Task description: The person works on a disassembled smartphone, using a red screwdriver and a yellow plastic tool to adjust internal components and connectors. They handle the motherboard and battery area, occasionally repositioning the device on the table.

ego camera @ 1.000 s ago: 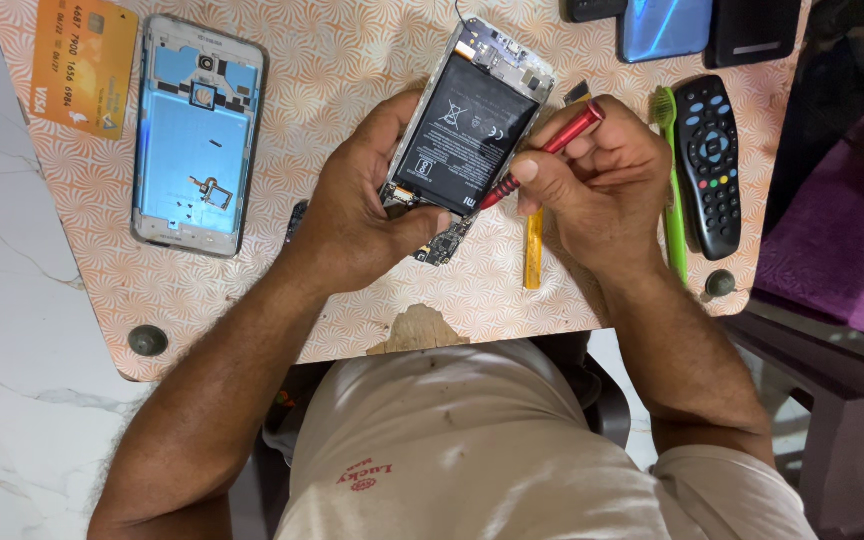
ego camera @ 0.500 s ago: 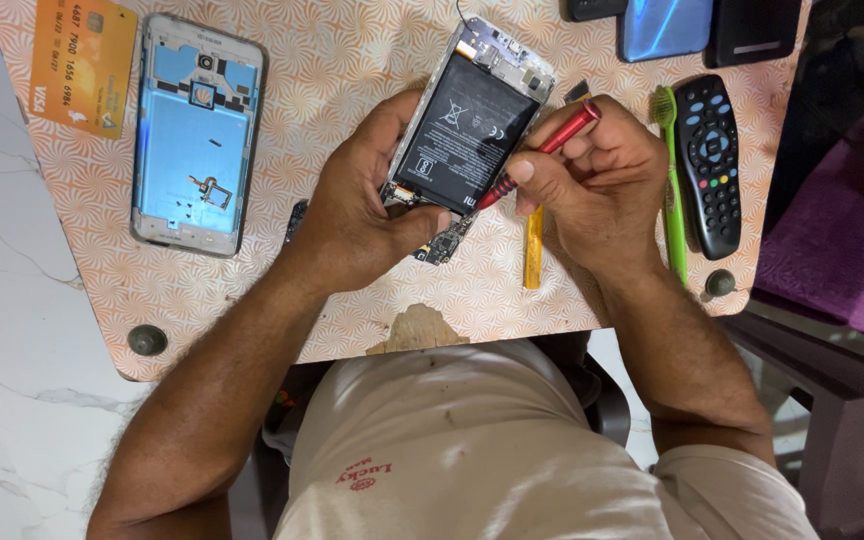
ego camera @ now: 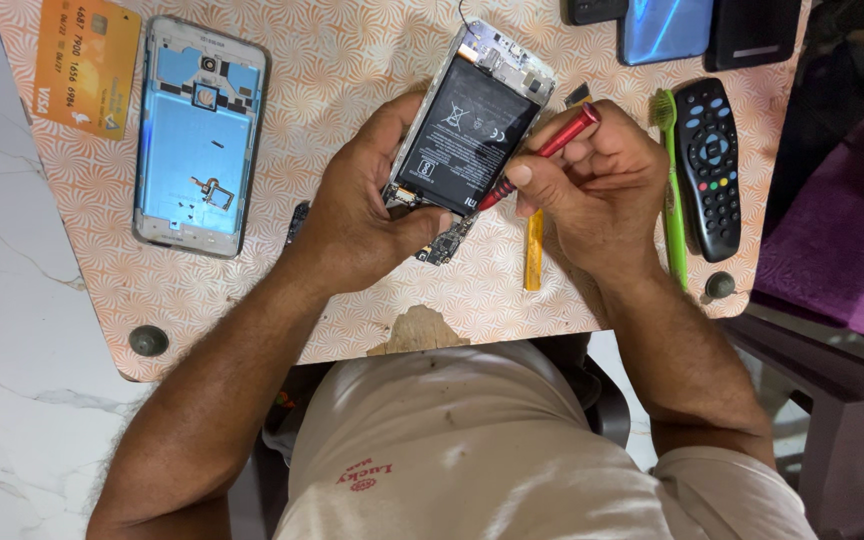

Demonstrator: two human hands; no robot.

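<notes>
My left hand (ego camera: 367, 215) grips an opened phone (ego camera: 472, 125) by its lower end, tilted above the table. The phone's back is off, showing a black battery and a silver frame. My right hand (ego camera: 592, 185) holds a red screwdriver (ego camera: 552, 150), its tip at the battery's lower right corner. A small circuit board sticks out under my left thumb. The phone's blue back cover (ego camera: 197, 135) lies face up to the left.
The patterned table (ego camera: 352, 60) also holds an orange card (ego camera: 87, 65) at the far left, a yellow pry stick (ego camera: 532, 255), a green toothbrush (ego camera: 672, 190), a black remote (ego camera: 710, 165) and other phones (ego camera: 667, 25) at the top. White marble floor lies to the left.
The phone and both hands have stayed almost in place. The screwdriver has shifted only slightly at the battery's edge.
</notes>
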